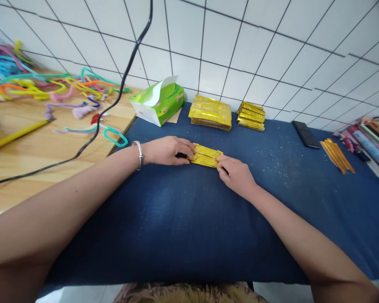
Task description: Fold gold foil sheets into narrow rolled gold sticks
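Note:
A sheet of gold foil paper (206,155), folded into a narrow strip with a crease along its length, lies on the dark blue cloth (183,210). At its left end, my left hand (173,150) has its fingers closed on the paper; a silver bracelet circles that wrist. Thumb and fingers of my right hand (236,173) pinch the opposite end. Behind the hands stands a thick stack of flat gold foil paper (210,110). To its right sits a smaller pile of folded gold strips (251,115).
A green tissue pack (161,101) stands at the back left. Rightward lie a black phone (305,134), more gold strips (337,155) and books (371,143). Colourful fuzzy stems (60,88) cover the wooden table (78,170); a black cable (126,69) hangs across it before the tiled wall.

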{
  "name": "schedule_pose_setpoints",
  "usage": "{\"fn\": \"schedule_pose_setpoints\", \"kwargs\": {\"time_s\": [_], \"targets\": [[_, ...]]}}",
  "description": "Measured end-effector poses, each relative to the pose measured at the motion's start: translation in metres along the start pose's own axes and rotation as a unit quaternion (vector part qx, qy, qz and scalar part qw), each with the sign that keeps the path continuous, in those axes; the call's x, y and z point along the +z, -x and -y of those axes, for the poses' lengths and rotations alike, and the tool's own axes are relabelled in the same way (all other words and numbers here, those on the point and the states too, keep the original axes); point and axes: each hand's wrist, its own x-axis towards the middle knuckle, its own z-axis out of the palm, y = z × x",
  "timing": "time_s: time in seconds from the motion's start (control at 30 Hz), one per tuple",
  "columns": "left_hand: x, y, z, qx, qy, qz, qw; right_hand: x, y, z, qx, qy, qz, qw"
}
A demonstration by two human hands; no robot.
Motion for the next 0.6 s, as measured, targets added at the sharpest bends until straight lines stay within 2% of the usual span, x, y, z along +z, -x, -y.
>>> {"fn": "schedule_pose_setpoints", "kwargs": {"time_s": [0.17,0.33,0.47,0.6], "targets": [[0.004,0.001,-0.004,0.009,-0.002,-0.029,1.0,-0.004,-0.002,0.002,0.058,-0.04,0.007,0.997],[0.011,0.003,-0.006,-0.007,-0.061,-0.044,0.997,-0.005,-0.003,-0.001,0.075,-0.069,0.006,0.995],[0.018,0.007,-0.004,0.012,-0.115,-0.052,0.992,-0.004,-0.002,-0.004,0.06,-0.044,0.01,0.997],[0.024,0.012,-0.001,0.031,-0.148,-0.059,0.987,-0.002,0.001,-0.008,-0.003,0.003,0.02,1.0]]}}
